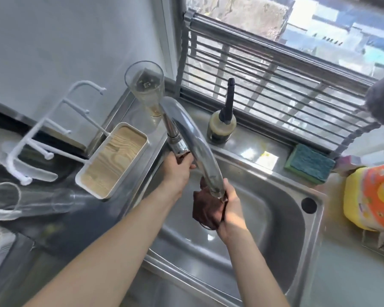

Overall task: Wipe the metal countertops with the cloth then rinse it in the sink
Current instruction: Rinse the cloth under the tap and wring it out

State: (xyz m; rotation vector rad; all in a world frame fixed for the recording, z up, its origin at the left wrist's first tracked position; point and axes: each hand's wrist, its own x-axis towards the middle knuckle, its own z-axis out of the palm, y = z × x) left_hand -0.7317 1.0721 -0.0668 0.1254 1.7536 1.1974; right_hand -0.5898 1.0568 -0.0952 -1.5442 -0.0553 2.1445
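A dark brown cloth (pixel 205 210) hangs bunched over the steel sink (pixel 275 218), right under the spout of the curved chrome tap (pixel 200 147). My right hand (pixel 231 211) grips the cloth from the right, fingers closed around its upper part. My left hand (pixel 179 171) is at the base of the tap, fingers wrapped on what looks like a dark handle or another bit of cloth there; which one is unclear. Whether water runs is hard to see.
A green-and-blue sponge (pixel 309 163) lies on the back rim. A yellow detergent bottle (pixel 370 198) stands at the right. A soap dispenser (pixel 223 122), a tall glass (pixel 148 91), a wood-topped white box (pixel 113 160) and a white rack (pixel 44 138) crowd the left and back.
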